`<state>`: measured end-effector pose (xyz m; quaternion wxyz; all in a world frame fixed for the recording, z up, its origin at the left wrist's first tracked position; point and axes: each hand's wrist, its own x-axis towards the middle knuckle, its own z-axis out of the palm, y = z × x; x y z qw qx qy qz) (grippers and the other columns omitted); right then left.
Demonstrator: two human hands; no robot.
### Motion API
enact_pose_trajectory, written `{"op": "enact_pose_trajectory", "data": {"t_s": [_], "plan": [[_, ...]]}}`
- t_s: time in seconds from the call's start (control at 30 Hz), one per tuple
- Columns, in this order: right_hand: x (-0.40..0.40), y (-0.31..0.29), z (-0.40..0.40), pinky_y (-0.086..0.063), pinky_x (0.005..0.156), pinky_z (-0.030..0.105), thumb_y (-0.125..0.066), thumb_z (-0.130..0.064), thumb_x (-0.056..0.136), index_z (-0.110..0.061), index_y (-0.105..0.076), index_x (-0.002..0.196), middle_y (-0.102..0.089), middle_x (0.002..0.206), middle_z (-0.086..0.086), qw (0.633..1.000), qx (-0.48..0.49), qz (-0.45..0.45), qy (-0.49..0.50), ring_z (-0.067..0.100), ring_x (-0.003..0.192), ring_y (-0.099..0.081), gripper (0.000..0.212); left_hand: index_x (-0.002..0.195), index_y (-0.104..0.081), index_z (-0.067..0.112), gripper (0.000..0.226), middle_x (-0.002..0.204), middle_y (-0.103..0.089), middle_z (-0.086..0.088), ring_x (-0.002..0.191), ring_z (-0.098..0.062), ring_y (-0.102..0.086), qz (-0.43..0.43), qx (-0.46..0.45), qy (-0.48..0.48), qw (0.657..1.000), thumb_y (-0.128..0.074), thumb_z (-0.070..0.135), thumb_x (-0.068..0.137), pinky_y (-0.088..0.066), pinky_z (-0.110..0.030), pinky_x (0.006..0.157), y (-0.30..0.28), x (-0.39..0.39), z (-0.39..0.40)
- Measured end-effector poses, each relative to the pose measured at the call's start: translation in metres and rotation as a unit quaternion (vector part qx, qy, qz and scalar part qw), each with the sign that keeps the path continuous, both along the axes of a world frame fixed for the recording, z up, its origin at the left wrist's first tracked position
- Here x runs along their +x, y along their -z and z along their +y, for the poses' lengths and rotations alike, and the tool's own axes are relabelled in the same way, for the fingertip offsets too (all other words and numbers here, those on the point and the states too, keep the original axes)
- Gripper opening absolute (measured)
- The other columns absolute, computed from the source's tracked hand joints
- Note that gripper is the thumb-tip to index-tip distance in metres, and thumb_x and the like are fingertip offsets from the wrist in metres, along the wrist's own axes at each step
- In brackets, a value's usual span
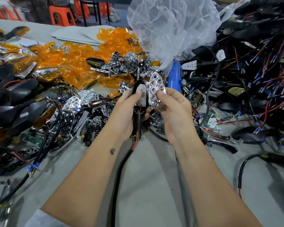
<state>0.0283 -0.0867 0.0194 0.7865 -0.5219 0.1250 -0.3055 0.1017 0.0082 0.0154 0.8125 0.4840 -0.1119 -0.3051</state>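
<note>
Gripping one black housing (138, 95): left hand (128, 113); right hand (174, 112) pinching one chrome reflector (156, 89).

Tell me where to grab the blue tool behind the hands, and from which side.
Grip the blue tool round its middle, probably from above: its near end hides behind the chrome reflector, its far end under the plastic bag.

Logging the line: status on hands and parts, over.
Left hand grips black housing, thumb on its board. Right hand pinches chrome reflector beside it. Nothing between them.
</note>
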Motion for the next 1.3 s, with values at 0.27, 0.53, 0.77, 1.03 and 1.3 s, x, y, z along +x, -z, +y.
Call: {"op": "enact_pose_trajectory", "data": {"t_s": [0.27, 0.53, 0.77, 1.03, 1.3], "plan": [[-0.002, -0.001, -0.002, -0.041, 0.052, 0.007, -0.065, -0.004, 0.092, -0.016, -0.071, 0.080, -0.066, 0.060, -0.014, 0.994, -0.093, 0.027, 0.041, -0.004, 0.051, -0.055, 0.017, 0.103, -0.060, 0.013, 0.016, 0.071, -0.069, 0.001, 0.056, -0.013, -0.061, 0.001, 0.005, 0.022, 1.000, -0.050, 0.025, 0.102, -0.052, -0.025, 0.050, 0.003, 0.004, 0.000], [0.001, 0.004, 0.004, -0.049, 0.054, 0.013, -0.069, -0.005, 0.090, -0.013, -0.071, 0.088, -0.071, 0.075, -0.003, 0.986, -0.147, 0.068, 0.023, 0.004, 0.064, -0.062, 0.009, 0.116, -0.063, 0.009, 0.028, 0.087, -0.071, -0.002, 0.067, -0.012, -0.066, 0.007, 0.006, 0.039, 0.999, -0.049, 0.027, 0.099, -0.052, -0.025, 0.054, 0.005, 0.007, 0.001], [0.005, 0.008, 0.005, -0.055, 0.062, 0.041, -0.070, -0.007, 0.090, -0.011, -0.068, 0.093, -0.066, 0.078, 0.000, 0.977, -0.184, 0.105, 0.026, 0.006, 0.055, -0.059, 0.005, 0.111, -0.066, 0.006, 0.033, 0.101, -0.070, -0.010, 0.085, -0.019, -0.066, 0.027, 0.004, 0.040, 0.999, -0.044, 0.027, 0.099, -0.056, -0.028, 0.064, 0.006, 0.007, 0.000], [0.008, 0.010, 0.011, -0.058, 0.077, 0.046, -0.071, -0.013, 0.089, -0.031, -0.063, 0.086, -0.065, 0.079, -0.007, 0.945, -0.287, 0.134, 0.076, 0.018, 0.074, -0.063, 0.020, 0.102, -0.063, 0.009, 0.036, 0.091, -0.067, -0.008, 0.084, -0.023, -0.063, 0.024, -0.023, 0.029, 0.999, -0.037, 0.034, 0.100, -0.049, -0.036, 0.073, 0.004, 0.005, 0.000], [0.007, 0.012, 0.016, -0.054, 0.086, 0.039, -0.069, -0.021, 0.090, -0.023, -0.065, 0.098, -0.066, 0.092, -0.005, 0.917, -0.340, 0.142, 0.150, 0.009, 0.084, -0.061, 0.009, 0.089, -0.078, 0.020, 0.041, 0.090, -0.074, -0.002, 0.084, -0.017, -0.071, 0.006, -0.029, 0.050, 0.998, -0.045, 0.042, 0.100, -0.059, -0.031, 0.072, 0.008, 0.004, -0.001]]}}
